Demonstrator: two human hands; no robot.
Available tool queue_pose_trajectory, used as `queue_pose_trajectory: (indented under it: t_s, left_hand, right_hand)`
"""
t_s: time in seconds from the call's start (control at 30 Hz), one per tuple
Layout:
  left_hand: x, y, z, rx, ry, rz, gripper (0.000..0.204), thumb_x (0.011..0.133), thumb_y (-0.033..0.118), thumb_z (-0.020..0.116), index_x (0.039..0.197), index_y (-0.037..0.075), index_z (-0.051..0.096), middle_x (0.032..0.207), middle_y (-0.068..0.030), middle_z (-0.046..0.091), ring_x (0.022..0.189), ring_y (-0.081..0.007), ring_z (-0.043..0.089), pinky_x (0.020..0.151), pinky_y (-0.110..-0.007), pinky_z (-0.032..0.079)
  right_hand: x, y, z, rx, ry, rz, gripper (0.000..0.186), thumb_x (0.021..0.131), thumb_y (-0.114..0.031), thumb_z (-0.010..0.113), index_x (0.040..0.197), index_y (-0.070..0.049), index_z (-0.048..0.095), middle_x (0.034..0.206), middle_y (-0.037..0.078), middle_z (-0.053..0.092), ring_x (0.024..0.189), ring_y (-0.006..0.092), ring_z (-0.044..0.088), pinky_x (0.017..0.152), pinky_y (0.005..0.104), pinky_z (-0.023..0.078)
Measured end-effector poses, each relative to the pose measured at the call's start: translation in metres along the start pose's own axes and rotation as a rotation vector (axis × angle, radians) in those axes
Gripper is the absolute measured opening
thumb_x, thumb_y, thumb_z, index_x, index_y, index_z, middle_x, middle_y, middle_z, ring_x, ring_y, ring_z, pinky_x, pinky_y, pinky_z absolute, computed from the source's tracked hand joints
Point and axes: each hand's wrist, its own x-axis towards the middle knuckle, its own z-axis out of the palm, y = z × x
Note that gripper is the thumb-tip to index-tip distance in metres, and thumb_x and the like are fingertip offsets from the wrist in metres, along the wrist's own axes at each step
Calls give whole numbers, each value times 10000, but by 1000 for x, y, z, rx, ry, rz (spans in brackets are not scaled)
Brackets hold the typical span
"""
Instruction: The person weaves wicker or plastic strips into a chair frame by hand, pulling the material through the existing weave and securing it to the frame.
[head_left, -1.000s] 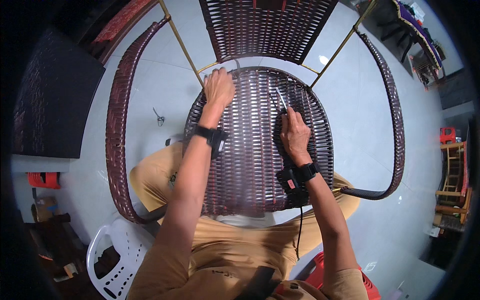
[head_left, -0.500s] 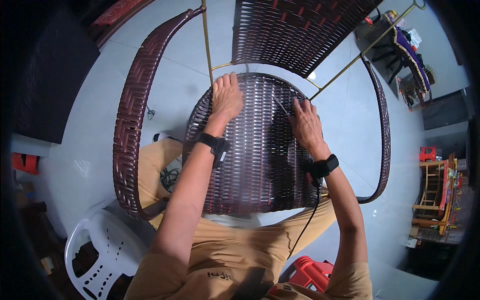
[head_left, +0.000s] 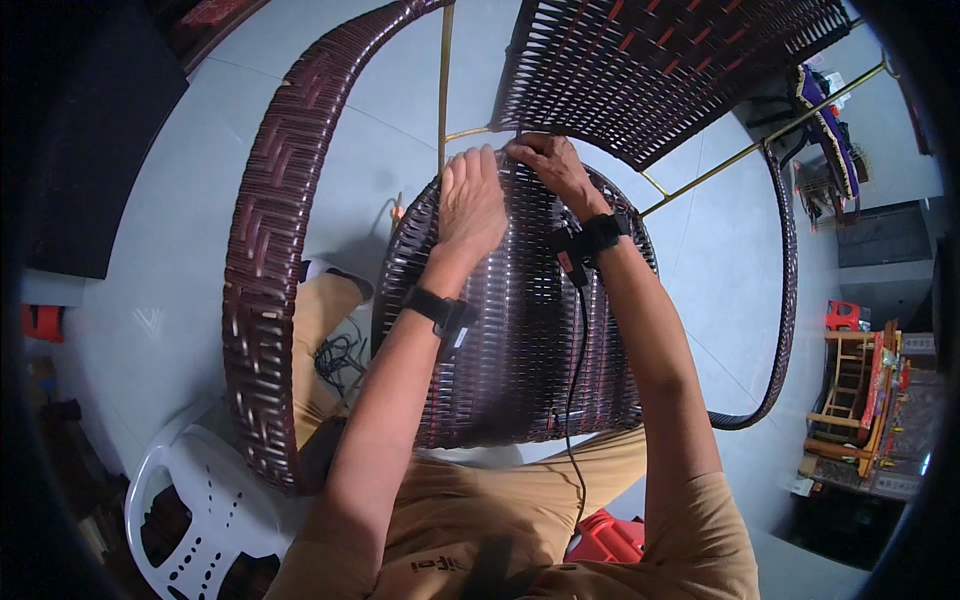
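Two hands work at the far edge of the woven seat (head_left: pixel 520 340) of a dark brown wicker chair. Landmark = the seat. It sits right in front of the person, over the lap, w/ the backrest (head_left: pixel 660 70) beyond it and the curved armrest (head_left: pixel 265 270) to its left.

Left hand (head_left: pixel 470 200) lies flat & open on the seat's far edge, fingers spread, gripping nothing. Right hand (head_left: pixel 550 165) is just beside it, fingers curled and pinched at the weave on the far rim; can't tell if it has a strand.

The seat looks stiff but springy, prob. light for its size. Strands look smooth, a bit slippery. Best hold: the rim or the thin gold frame rods (head_left: pixel 445 80), not one strand.

Seat's long way runs from the person out to the backrest; the strands run that way too.

White plastic stool (head_left: pixel 200 500) sits near-left of the seat, on the floor.
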Motion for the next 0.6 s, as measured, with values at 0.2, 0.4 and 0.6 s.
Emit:
queue_pose_trajectory:
  t_s: [0.2, 0.4, 0.6]
  left_hand:
    - [0, -3, -4, 3, -32, -29, 554, 793, 136, 550, 1259, -25, 296, 1175, -153, 381, 1141, -295, 338, 1000, -391, 235]
    - [2, 0, -1, -6, -39, -7, 560, 795, 136, 556, 1262, -28, 295, 1175, -158, 382, 1142, -295, 339, 1001, -398, 233]
    - [0, 1, -8, -17, -76, -22, 576, 797, 141, 560, 1276, -24, 285, 1185, -162, 377, 1145, -296, 335, 995, -407, 236]
  right_hand:
    - [-10, -7, 4, 147, 162, -108, 200, 825, -161, 596, 817, 37, 616, 600, 47, 536, 538, 118, 383, 519, 287, 354]
    - [1, 8, 6, -82, 243, -273, 176, 826, -153, 581, 840, 17, 624, 671, 151, 579, 550, 211, 502, 556, 315, 416]
    - [5, -1, 9, -92, 195, -342, 130, 812, -100, 575, 847, 8, 636, 748, 154, 623, 614, 245, 596, 573, 312, 462]
